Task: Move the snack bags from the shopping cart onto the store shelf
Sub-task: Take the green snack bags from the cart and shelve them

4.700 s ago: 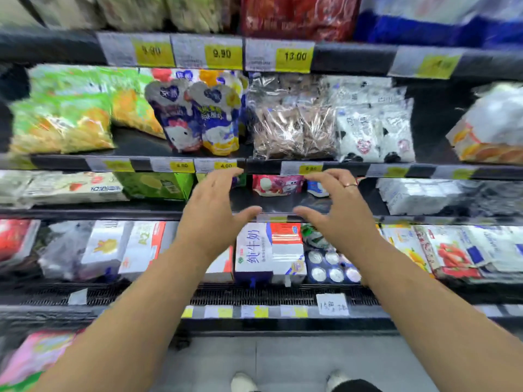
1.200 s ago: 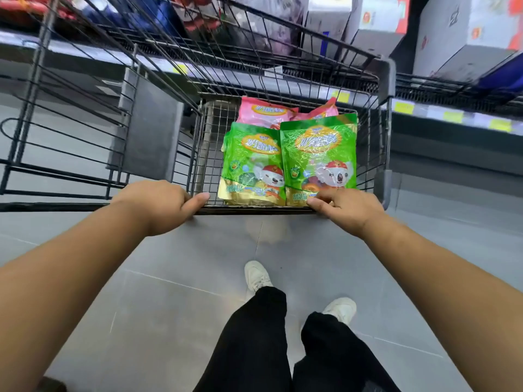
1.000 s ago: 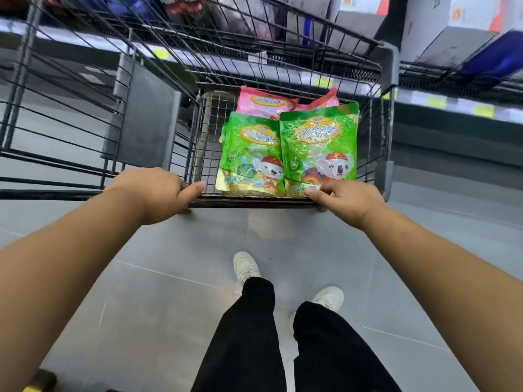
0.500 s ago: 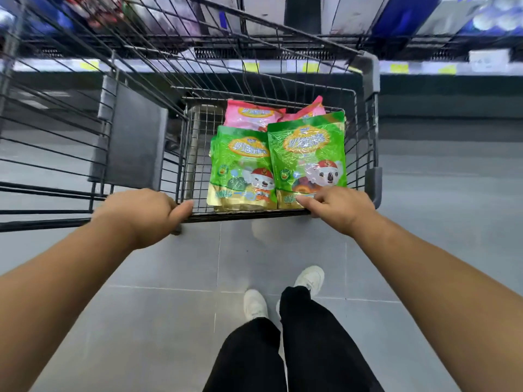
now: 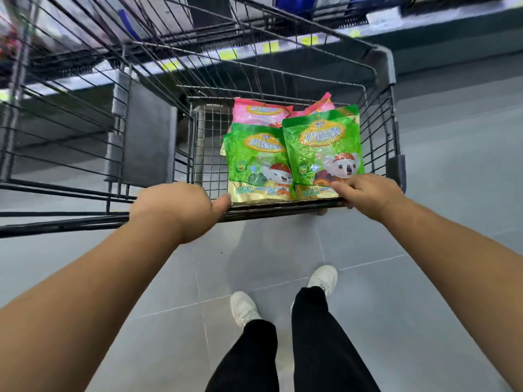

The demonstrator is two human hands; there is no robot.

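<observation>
Gripping cart handle (image 5: 283,209), left hand (image 5: 181,207) and right hand (image 5: 370,193) flank snack bags (image 5: 254,165).

Supermarket aisle: a dark metal wire shopping cart (image 5: 382,66) carrying glossy green and pink snack bags (image 5: 322,148) stands on a grey tiled floor (image 5: 424,306) beside a long store shelf (image 5: 380,20) edged with small yellow price labels (image 5: 310,40).
</observation>
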